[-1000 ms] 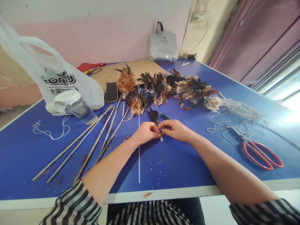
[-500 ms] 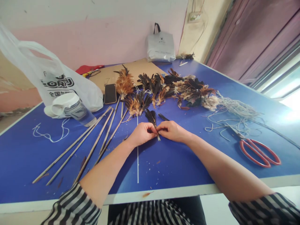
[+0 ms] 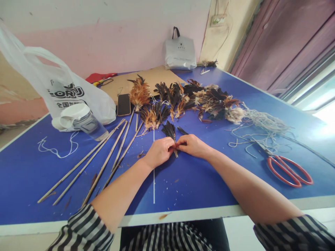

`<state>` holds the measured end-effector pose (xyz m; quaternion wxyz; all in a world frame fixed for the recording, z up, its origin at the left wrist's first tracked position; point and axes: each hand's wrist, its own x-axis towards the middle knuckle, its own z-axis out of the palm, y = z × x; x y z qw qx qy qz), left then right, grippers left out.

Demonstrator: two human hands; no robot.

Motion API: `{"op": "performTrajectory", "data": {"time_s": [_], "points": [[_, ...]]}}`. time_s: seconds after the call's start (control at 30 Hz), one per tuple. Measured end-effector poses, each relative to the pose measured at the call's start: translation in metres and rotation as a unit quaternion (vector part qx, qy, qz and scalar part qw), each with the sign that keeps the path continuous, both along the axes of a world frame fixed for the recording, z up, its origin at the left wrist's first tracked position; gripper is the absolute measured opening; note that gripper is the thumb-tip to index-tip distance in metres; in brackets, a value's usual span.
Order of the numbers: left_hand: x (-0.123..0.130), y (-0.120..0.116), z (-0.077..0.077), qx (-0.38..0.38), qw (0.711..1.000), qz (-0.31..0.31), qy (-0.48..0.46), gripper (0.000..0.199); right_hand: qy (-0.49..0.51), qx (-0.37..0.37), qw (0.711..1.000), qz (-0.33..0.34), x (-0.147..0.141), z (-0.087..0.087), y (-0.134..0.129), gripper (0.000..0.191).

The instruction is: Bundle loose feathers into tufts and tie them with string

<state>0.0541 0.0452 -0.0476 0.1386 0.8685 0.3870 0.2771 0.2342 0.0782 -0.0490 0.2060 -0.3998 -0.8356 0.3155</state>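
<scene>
A small bunch of black feathers (image 3: 169, 130) stands out from between my hands, its pale quill ends pointing down toward me. My left hand (image 3: 161, 150) is closed on the bunch from the left. From the right, the fingertips of my right hand (image 3: 190, 145) pinch the same bunch near its quills. The two hands touch or nearly touch. Just above my right hand a loose dark feather (image 3: 182, 130) lies on the blue table (image 3: 199, 184). Behind are brown and black feather bundles (image 3: 154, 115) and an orange-brown one (image 3: 139, 93).
Thin sticks (image 3: 107, 157) lie at the left, near a clear bottle (image 3: 91, 125), a white plastic bag (image 3: 96, 101) and a phone (image 3: 124, 104). Red-handled scissors (image 3: 289, 170) and tangled string (image 3: 267, 120) are at the right. A silver bag (image 3: 180, 54) stands at the back.
My left hand has turned slightly and its fingers have curled further around the bunch. The black feathers have shifted a little left. My right hand has hardly moved.
</scene>
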Motion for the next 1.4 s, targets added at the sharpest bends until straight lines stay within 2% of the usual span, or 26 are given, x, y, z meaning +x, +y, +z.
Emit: {"op": "performTrajectory", "data": {"time_s": [0.2,0.4,0.57,0.73,1.13,1.27,1.4], "points": [[-0.001,0.002,-0.001,0.004,1.0,0.007,-0.024,0.014,-0.002,-0.025,0.999,-0.021,-0.001,-0.001,0.001,0.019],[-0.002,0.004,-0.004,-0.038,0.997,0.016,-0.071,0.011,-0.006,-0.02,1.0,-0.024,-0.001,-0.001,0.002,0.017],[-0.004,0.006,-0.005,-0.063,0.993,0.035,-0.09,0.009,0.012,-0.06,0.998,-0.023,0.001,0.0,0.003,0.014],[-0.004,0.006,-0.005,-0.059,0.994,0.034,-0.091,0.009,0.036,-0.082,0.996,-0.014,0.001,-0.003,0.005,0.019],[-0.002,0.006,-0.006,-0.038,0.996,0.015,-0.08,0.011,0.004,-0.05,0.998,-0.032,-0.003,-0.007,0.01,0.011],[-0.003,0.007,-0.008,-0.047,0.995,0.017,-0.089,0.009,0.028,-0.089,0.995,-0.032,-0.001,-0.005,0.01,0.008],[-0.003,0.008,-0.012,-0.054,0.993,0.03,-0.097,0.007,0.058,-0.174,0.982,-0.038,0.001,0.001,0.009,0.008]]}}
